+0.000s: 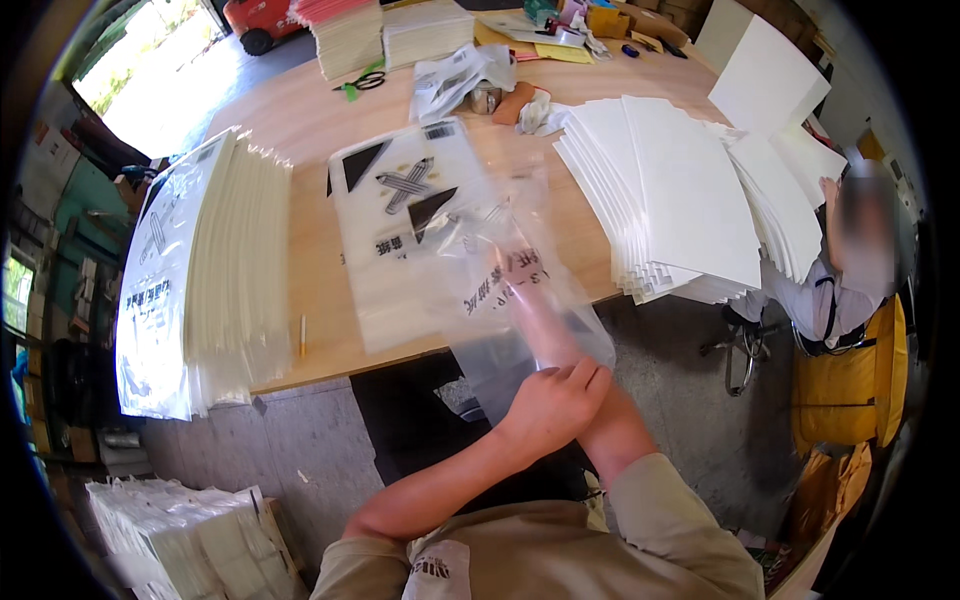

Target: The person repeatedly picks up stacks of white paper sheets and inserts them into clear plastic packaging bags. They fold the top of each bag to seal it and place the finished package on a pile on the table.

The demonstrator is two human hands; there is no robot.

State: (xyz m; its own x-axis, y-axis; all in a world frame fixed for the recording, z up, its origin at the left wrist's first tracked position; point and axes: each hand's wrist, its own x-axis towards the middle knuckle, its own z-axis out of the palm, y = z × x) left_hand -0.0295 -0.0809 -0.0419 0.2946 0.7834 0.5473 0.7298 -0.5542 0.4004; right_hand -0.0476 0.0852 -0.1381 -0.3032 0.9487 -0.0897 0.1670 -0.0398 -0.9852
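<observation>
A clear plastic bag (565, 290) with dark printing lies partly on the table and hangs over its front edge. My right hand (512, 270) is inside this bag, seen hazily through the film; its fingers are too veiled to make out. My left hand (560, 402) crosses over my right forearm, its fingers closed on the bag's mouth. Under and left of the bag, flat printed packages (375, 290) with black corner shapes and a crossed-pencil picture lie on the table.
A tall stack of packaged paper (240, 270) stands at the table's (310, 240) left. Fanned white sheets (680, 190) lie at right, near a seated person (850, 240). Scissors (365, 82), paper stacks (395, 35) and crumpled plastic (460, 80) are farther back. Wrapped bundles (200, 540) stand on the floor.
</observation>
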